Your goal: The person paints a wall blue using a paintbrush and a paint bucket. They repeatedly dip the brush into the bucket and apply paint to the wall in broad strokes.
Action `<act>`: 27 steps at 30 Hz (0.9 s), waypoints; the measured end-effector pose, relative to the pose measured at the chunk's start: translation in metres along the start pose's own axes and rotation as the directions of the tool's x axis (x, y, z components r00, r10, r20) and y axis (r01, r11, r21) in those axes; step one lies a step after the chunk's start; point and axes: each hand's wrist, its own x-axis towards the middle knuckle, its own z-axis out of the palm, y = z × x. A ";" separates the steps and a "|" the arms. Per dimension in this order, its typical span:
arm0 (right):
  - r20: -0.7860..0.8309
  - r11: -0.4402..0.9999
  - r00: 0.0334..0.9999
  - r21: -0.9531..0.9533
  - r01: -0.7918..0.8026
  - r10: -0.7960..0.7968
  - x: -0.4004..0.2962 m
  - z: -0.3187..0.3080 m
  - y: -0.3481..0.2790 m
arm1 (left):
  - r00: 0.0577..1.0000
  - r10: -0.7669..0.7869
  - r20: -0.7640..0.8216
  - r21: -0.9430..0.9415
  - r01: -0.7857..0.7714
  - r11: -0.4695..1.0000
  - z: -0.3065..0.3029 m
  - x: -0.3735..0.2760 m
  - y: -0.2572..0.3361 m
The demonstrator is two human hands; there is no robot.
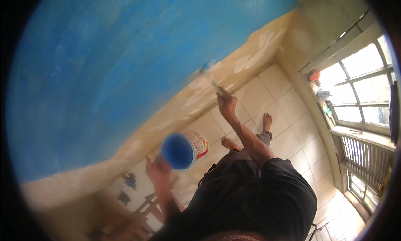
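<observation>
My right hand (227,103) grips the handle of a paintbrush (215,84). The brush head, blurred, meets the wall where the blue paint (131,69) borders a strip of bare cream wall (200,94). Lower down, my left hand (159,172) holds a plastic paint bucket (200,144) by its rim. The bucket is tilted, its mouth facing me, and its inside looks deep blue. Printed writing covers its outer side. How much paint is in it, I cannot tell.
Pale floor tiles (282,109) lie under my bare feet. To the right is a paned window (360,75) with an orange container (314,76) and other small items on its ledge. Blurred wooden furniture (150,206) stands at lower left, near dark objects (129,180) on the floor.
</observation>
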 end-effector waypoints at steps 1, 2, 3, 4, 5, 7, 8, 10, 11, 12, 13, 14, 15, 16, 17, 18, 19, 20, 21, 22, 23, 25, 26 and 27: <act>0.051 0.991 0.999 0.132 -0.023 0.017 -0.015 0.007 -0.009 | 1.000 -0.010 -0.003 -0.021 0.010 1.000 -0.004 0.002 0.005; 0.103 0.989 0.993 0.145 0.036 -0.051 -0.024 0.008 -0.012 | 1.000 -0.021 -0.006 -0.042 0.021 0.999 -0.009 0.003 0.010; 0.152 0.982 0.981 0.166 0.095 -0.121 -0.029 0.006 -0.020 | 1.000 -0.027 -0.010 -0.064 0.026 0.998 -0.014 0.004 0.018; 0.198 0.970 0.962 0.189 0.154 -0.191 -0.031 0.006 -0.023 | 1.000 -0.024 0.006 -0.056 0.024 0.998 -0.016 0.004 0.023; 0.205 0.988 0.973 0.135 0.077 -0.104 -0.025 0.008 -0.019 | 1.000 -0.021 0.021 -0.048 0.022 0.999 -0.017 0.002 0.026; 0.155 0.997 0.987 0.066 -0.043 0.033 0.008 0.010 0.013 | 0.999 -0.023 0.032 -0.036 0.024 0.999 -0.021 0.001 0.034; 0.128 0.984 0.989 0.149 -0.095 0.076 0.031 -0.002 0.006 | 1.000 -0.020 0.023 -0.046 0.021 0.999 -0.029 0.003 0.036; 0.022 0.991 1.000 0.132 -0.025 0.022 0.059 -0.018 0.027 | 1.000 -0.015 0.010 -0.028 0.016 0.999 -0.034 0.008 0.040; -0.017 0.995 1.000 0.101 -0.007 0.009 0.067 -0.029 0.024 | 1.000 -0.002 -0.009 -0.013 0.001 1.000 -0.039 0.010 0.042; -0.034 0.990 0.993 0.091 -0.109 0.113 0.074 -0.039 0.025 | 1.000 0.006 -0.028 0.000 -0.006 1.000 -0.042 0.011 0.041; -0.113 0.987 0.982 0.068 -0.144 0.151 0.076 -0.041 0.032 | 1.000 0.007 -0.029 -0.005 -0.008 1.000 -0.045 0.012 0.041; -0.193 0.982 0.963 0.048 -0.181 0.186 0.078 -0.041 0.038 | 0.999 0.010 -0.031 -0.009 -0.010 1.000 -0.048 0.013 0.042; -0.273 0.976 0.937 0.030 -0.217 0.217 0.080 -0.042 0.037 | 0.999 0.012 -0.030 -0.014 -0.012 1.000 -0.051 0.016 0.042; -0.378 0.950 0.874 0.062 -0.306 0.306 0.082 -0.045 0.028 | 1.000 0.005 -0.021 -0.016 -0.005 1.000 -0.058 0.016 0.043; -0.417 0.958 0.866 0.054 -0.280 0.277 0.082 -0.037 0.030 | 1.000 -0.001 -0.012 -0.018 0.001 1.000 -0.066 0.016 0.044; -0.460 0.966 0.854 0.039 -0.255 0.244 0.082 -0.031 0.038 | 1.000 -0.014 0.003 -0.019 0.014 1.000 -0.068 0.018 0.044; -0.500 0.972 0.839 0.025 -0.234 0.215 0.079 -0.023 0.044 | 1.000 -0.015 -0.012 -0.016 0.015 1.000 -0.065 0.019 0.043; -0.384 0.975 0.917 -0.141 -0.174 0.108 0.068 -0.010 0.047 | 1.000 -0.017 -0.025 -0.012 0.016 1.000 -0.059 0.017 0.041; -0.336 0.979 0.942 -0.181 -0.094 0.028 0.051 0.010 0.031 | 0.999 -0.013 -0.044 -0.008 0.012 1.000 -0.057 0.016 0.039; -0.333 0.986 0.943 -0.162 -0.034 -0.022 0.032 0.029 0.020 | 0.999 -0.013 -0.032 0.004 0.013 1.000 -0.057 0.016 0.038; -0.274 0.987 0.962 -0.151 -0.063 0.020 0.013 0.036 -0.009 | 1.000 -0.008 -0.021 0.010 0.008 1.000 -0.061 0.015 0.036; -0.090 0.992 0.990 -0.055 -0.115 0.110 -0.018 0.036 -0.047 | 1.000 -0.013 -0.001 0.030 0.013 0.999 -0.063 0.016 0.037; -0.002 0.993 0.994 -0.039 -0.110 0.110 -0.033 0.038 -0.046 | 1.000 -0.024 0.006 0.044 0.024 0.999 -0.061 0.017 0.037; 0.052 0.999 0.998 0.018 -0.041 0.040 -0.038 0.036 -0.047 | 1.000 -0.027 0.009 0.052 0.027 0.998 -0.061 0.017 0.038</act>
